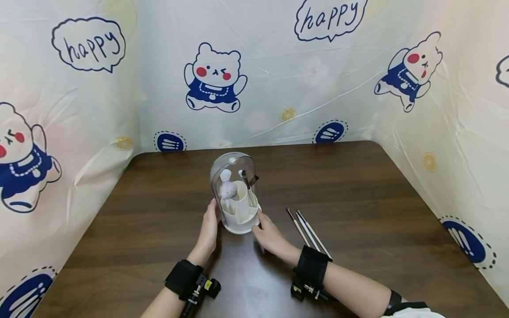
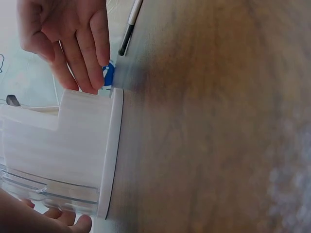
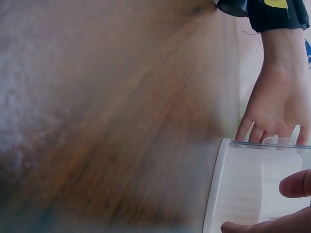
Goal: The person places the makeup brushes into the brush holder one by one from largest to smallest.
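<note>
A brush holder with a white base (image 1: 240, 229) stands on the table under a clear dome cover (image 1: 217, 170), whose open side faces right. Inside are white compartments, a grey fluffy puff (image 1: 228, 191) with a white upper part, and a dark-tipped makeup brush (image 1: 245, 178). My left hand (image 1: 208, 227) lies along the holder's left side, its fingers (image 3: 256, 132) extended against the dome. On the other side is my right hand (image 1: 272, 236), fingers (image 2: 86, 56) straight and fingertips right at the white wall. In the right wrist view, its thumb (image 3: 297, 184) overlaps the holder.
Several slim makeup brushes (image 1: 308, 229) lie side by side on the brown wooden table (image 1: 159, 194), just right of my right hand. A printed cloth (image 1: 270, 79) with bears hangs around the table's back and sides. Both wrists wear black straps (image 1: 313, 266) with cameras.
</note>
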`<state>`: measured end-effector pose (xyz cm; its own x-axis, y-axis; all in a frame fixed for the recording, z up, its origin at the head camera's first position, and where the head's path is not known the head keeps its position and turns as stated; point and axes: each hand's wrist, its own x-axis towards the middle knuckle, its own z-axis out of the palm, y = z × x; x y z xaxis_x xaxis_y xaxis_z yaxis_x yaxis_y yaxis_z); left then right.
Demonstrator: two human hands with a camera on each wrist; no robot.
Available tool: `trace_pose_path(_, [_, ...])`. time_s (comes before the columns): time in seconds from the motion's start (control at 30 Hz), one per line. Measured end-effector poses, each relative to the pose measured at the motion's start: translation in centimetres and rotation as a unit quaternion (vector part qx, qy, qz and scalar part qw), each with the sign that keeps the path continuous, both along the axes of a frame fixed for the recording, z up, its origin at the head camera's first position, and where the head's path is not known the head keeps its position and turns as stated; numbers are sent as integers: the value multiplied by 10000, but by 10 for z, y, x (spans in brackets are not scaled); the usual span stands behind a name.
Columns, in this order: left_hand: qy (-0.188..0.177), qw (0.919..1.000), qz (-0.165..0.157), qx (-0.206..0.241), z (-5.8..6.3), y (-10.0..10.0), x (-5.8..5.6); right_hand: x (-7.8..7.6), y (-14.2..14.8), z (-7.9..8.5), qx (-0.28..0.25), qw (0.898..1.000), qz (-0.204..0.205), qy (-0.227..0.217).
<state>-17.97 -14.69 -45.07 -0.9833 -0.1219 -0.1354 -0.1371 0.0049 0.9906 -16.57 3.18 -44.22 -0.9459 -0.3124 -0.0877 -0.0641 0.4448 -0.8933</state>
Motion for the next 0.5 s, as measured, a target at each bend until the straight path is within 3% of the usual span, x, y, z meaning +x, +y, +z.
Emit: trace_pose_path(0.5, [71,10000,-6,-32,1,-1,-1,-4,-2,0,-73,9998,-148,148])
